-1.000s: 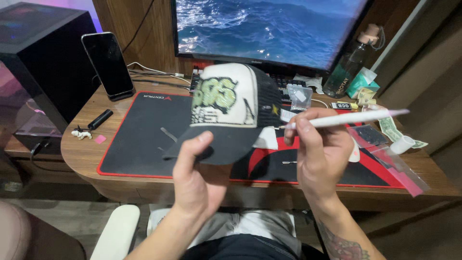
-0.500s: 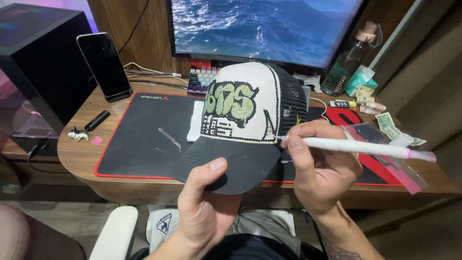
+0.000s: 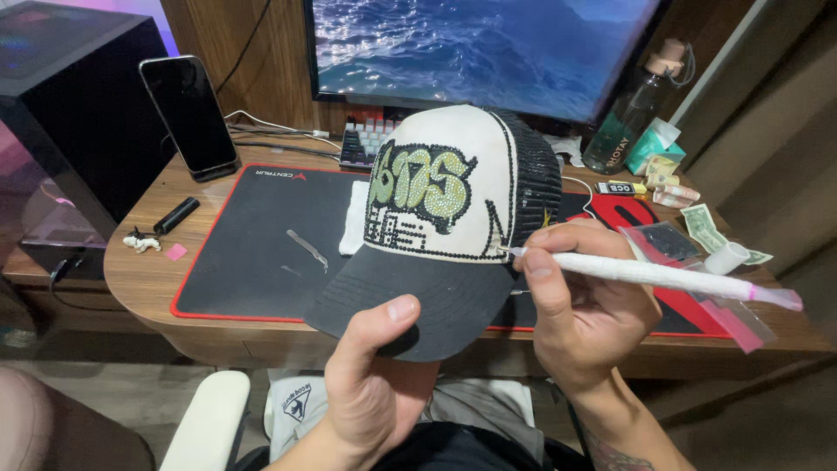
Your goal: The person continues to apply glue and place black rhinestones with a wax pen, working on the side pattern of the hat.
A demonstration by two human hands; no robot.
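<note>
Two hands at work: left hand [image 3: 370, 392] pinching the black stiff brim of a white-fronted, black-mesh, rhinestone-studded cap [image 3: 453, 218], raised above the desk [image 3: 218, 323]; right hand [image 3: 584, 314] fingers clamped on a white wrapped applicator pen [image 3: 654, 273], tip touching the front panel. Light, likely soft-crowned, stones fragile; best gripped by brim.

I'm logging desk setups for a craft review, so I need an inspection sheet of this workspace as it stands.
Surface: wooden desk with a black, red-edged mat.
Job's things: white-fronted cap with black brim, mesh back and green gem lettering; white pen-like tool, tip at the cap's front panel edge.
Clutter: phone propped upright, black cylinder, small figurine, bottle, banknotes, small plastic bags, keyboard.
Hands: left hand pinches the brim; right hand grips the tool.
Cables: several behind the mat.
Surroundings: monitor showing sea, black case at left.
</note>
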